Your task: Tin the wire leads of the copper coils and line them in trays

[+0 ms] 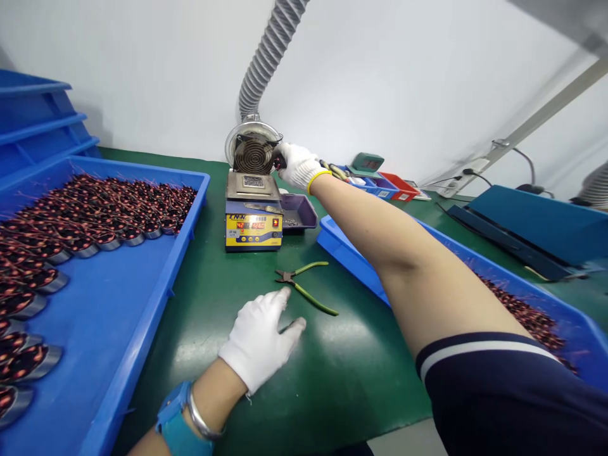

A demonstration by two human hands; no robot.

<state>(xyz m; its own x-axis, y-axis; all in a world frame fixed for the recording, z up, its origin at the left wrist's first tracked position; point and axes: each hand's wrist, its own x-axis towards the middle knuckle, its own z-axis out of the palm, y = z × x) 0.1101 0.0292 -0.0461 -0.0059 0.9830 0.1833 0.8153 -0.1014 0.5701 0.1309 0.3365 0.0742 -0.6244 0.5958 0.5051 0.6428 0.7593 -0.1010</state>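
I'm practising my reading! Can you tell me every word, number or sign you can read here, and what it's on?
"42": red digits on the yellow-fronted machine, left side.
"426.0", probably: red digits beside it, glowing too fuzzily to be sure.
Too blurred: the machine's big letters and small button words.
Too small: digits on the green box; labels on the blue bin and red bin.

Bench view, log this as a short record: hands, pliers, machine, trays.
Left hand: white glove, holding nothing visible, close to the pliers
Right hand: white glove, holding a dark part behind the machine's front
Pliers: on the table, handles spread
Machine: red digits lit
Left tray: blue, partly filled
Right tray: blue, partly hidden by the right arm
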